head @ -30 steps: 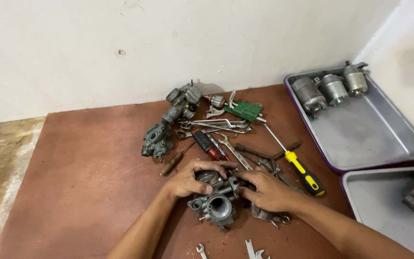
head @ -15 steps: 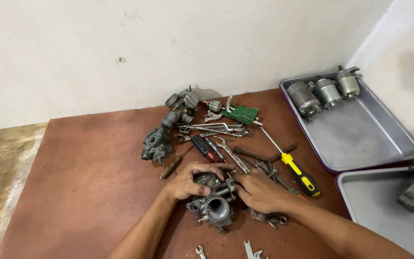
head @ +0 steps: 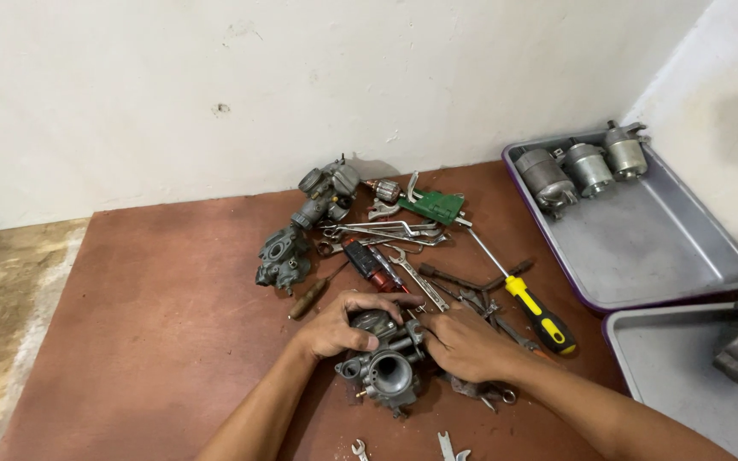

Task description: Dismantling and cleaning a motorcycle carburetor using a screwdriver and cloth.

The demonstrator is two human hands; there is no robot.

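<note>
A grey metal carburetor (head: 386, 369) rests on the brown board (head: 147, 299) near its front edge, its round bore facing me. My left hand (head: 343, 323) grips its left and top side, fingers curled over it. My right hand (head: 465, 341) holds its right side, fingertips pressed against the body. Both forearms reach in from the bottom of the view.
Behind the hands lie wrenches (head: 386, 230), a yellow-and-black screwdriver (head: 533, 309), a red-and-black tool (head: 369, 263), a green circuit board (head: 433, 205) and two more carburetor bodies (head: 282, 256) (head: 326, 186). A metal tray (head: 694, 256) at right holds three cylindrical motors (head: 587, 164). A second tray (head: 685, 376) sits below it.
Both hands stay on the carburetor with only slight finger shifts. The view has drifted a little, so the trays sit slightly lower left than before.
</note>
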